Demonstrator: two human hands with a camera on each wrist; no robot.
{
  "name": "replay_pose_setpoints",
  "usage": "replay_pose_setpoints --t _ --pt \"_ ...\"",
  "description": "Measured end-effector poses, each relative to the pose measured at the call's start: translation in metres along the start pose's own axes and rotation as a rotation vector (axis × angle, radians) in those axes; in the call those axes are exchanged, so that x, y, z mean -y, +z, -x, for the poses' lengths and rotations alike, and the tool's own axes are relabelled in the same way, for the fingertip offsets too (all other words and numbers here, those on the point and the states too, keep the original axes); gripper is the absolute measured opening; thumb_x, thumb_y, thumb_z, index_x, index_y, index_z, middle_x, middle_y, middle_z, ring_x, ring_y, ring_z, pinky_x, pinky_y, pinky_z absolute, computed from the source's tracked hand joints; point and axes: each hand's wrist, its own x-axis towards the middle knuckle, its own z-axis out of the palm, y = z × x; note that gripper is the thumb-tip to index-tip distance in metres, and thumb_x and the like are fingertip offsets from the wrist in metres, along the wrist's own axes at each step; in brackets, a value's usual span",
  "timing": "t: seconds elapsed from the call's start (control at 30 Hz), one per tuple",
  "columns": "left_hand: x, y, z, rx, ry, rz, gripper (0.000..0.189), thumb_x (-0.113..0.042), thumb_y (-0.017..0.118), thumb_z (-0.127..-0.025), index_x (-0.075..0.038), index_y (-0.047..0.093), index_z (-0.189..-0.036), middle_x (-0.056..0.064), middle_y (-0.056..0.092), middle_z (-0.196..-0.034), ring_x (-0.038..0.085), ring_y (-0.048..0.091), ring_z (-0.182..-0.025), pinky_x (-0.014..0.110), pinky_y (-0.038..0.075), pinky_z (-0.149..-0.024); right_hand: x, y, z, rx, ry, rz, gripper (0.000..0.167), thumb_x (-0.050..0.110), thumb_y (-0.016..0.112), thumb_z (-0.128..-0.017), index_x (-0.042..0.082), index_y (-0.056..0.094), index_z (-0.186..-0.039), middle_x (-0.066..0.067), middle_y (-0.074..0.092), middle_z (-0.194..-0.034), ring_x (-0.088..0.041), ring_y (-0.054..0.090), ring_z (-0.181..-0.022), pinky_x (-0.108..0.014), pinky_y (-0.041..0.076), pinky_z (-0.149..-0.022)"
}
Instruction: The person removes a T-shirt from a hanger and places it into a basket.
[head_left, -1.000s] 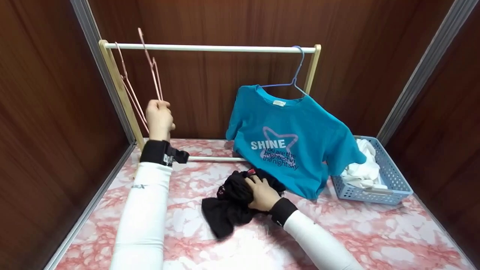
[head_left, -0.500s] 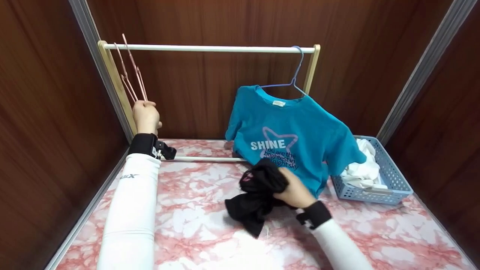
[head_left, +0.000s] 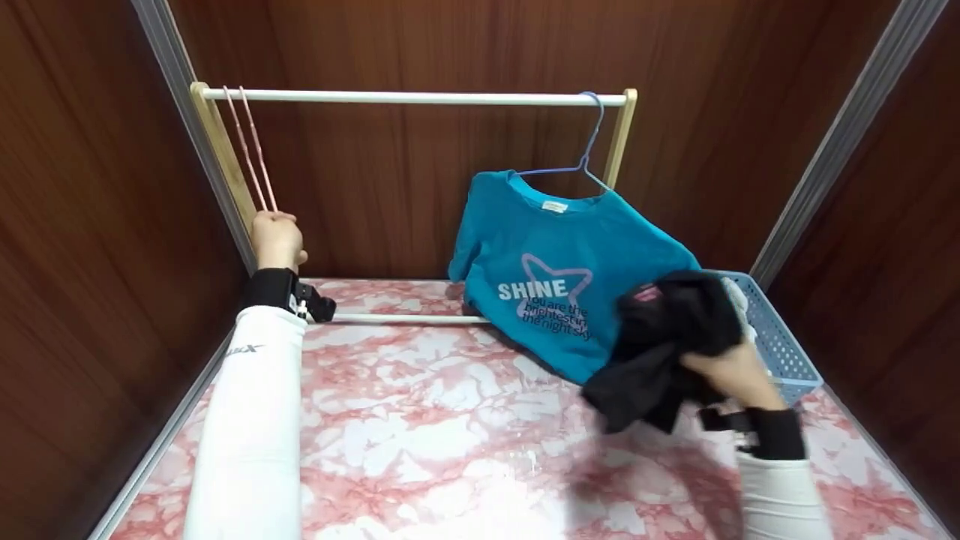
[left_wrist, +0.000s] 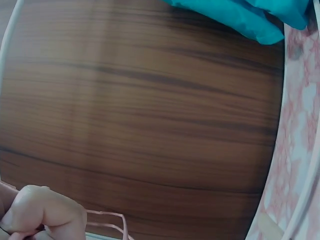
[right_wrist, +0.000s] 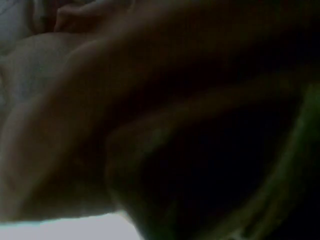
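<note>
My left hand (head_left: 277, 238) grips a pink hanger (head_left: 259, 154) whose hook sits at the left end of the white rail (head_left: 412, 97), right beside another pink hanger (head_left: 238, 139). Curled fingers (left_wrist: 55, 212) show low in the left wrist view. On the right, my right hand (head_left: 735, 371) holds a bunched black garment (head_left: 675, 315) with a small pink print, raised above the table. It overlaps the blue T-shirt (head_left: 525, 240) and the basket in the head view. Dark, blurred folds fill most of the right wrist view.
The blue T-shirt hangs from a purple-blue hanger (head_left: 585, 161) at the rail's right end. A light blue basket (head_left: 795, 352) with white cloth (head_left: 736, 291) stands at the right. The red-and-white marbled table (head_left: 420, 420) is bounded by brown wood-grain panels.
My left hand has moved the pink hanger left, and its hook has come down onto the rail. My right hand has lifted the black garment and carried it right toward the basket.
</note>
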Motion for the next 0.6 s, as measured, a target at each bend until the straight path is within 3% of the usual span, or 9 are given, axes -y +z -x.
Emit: replay_pose_setpoints --t 0.1,0.17,0.27,0.37,0.43,0.5,0.6 --pt "0.001 -0.001 -0.003 -0.004 -0.005 -0.014 0.021 -0.004 0.032 -0.102 -0.015 0.048 -0.094 0.009 0.048 -0.134 0.011 0.041 -0.092 0.020 0.041 -0.047 -0.013 -0.028 -0.004 -0.132 -0.028 0.020 0.061 0.008 0.078 -0.079 -0.016 0.055 -0.129 -0.038 0.061 -0.124 0.007 0.052 -0.094 -0.007 0.037 -0.086" --pt "0.002 -0.004 -0.005 -0.011 -0.007 -0.020 0.021 -0.004 0.033 -0.101 -0.016 0.047 -0.093 0.007 0.048 -0.132 0.011 0.042 -0.094 0.020 0.041 -0.047 -0.020 -0.043 -0.007 -0.204 -0.010 0.040 0.054 0.008 0.079 -0.078 -0.017 0.060 -0.122 -0.038 0.063 -0.117 0.016 0.044 -0.082 -0.006 0.036 -0.078" --pt "0.003 -0.007 -0.008 -0.019 -0.010 -0.026 0.022 -0.003 0.033 -0.101 -0.015 0.049 -0.094 0.007 0.048 -0.131 0.013 0.045 -0.100 0.020 0.042 -0.047 -0.028 -0.062 -0.016 -0.278 0.083 0.088 0.052 0.013 0.079 -0.078 -0.015 0.062 -0.118 -0.037 0.065 -0.115 0.007 0.049 -0.078 -0.014 0.039 -0.075" --pt "0.001 -0.008 -0.009 -0.022 -0.016 -0.036 0.022 -0.003 0.033 -0.101 -0.016 0.049 -0.093 0.008 0.048 -0.134 0.014 0.045 -0.105 0.020 0.043 -0.047 -0.034 -0.073 -0.032 -0.344 0.200 0.079 0.063 0.016 0.077 -0.079 -0.012 0.056 -0.132 -0.033 0.061 -0.129 -0.021 0.061 -0.099 -0.027 0.046 -0.092" --pt "-0.001 -0.008 -0.009 -0.022 -0.025 -0.039 0.023 -0.004 0.032 -0.102 -0.017 0.048 -0.092 0.008 0.048 -0.137 0.015 0.046 -0.107 0.020 0.043 -0.047 -0.038 -0.076 -0.046 -0.414 0.257 0.029 0.072 0.015 0.075 -0.079 -0.006 0.049 -0.143 -0.027 0.056 -0.142 -0.035 0.056 -0.122 -0.032 0.044 -0.109" --pt "-0.002 -0.008 -0.009 -0.020 -0.033 -0.042 0.023 -0.005 0.032 -0.103 -0.017 0.048 -0.092 0.008 0.048 -0.139 0.014 0.046 -0.109 0.020 0.044 -0.048 -0.044 -0.074 -0.060 -0.503 0.297 -0.051 0.082 0.012 0.074 -0.079 0.000 0.040 -0.153 -0.022 0.049 -0.153 -0.035 0.047 -0.140 -0.033 0.035 -0.122" --pt "-0.004 -0.007 -0.009 -0.012 -0.042 -0.053 0.023 -0.005 0.031 -0.104 -0.017 0.048 -0.093 0.007 0.047 -0.141 0.015 0.045 -0.113 0.020 0.044 -0.048 -0.053 -0.068 -0.080 -0.618 0.364 -0.161 0.093 0.010 0.072 -0.082 0.006 0.023 -0.162 -0.015 0.032 -0.167 -0.025 0.031 -0.155 -0.022 0.021 -0.126"
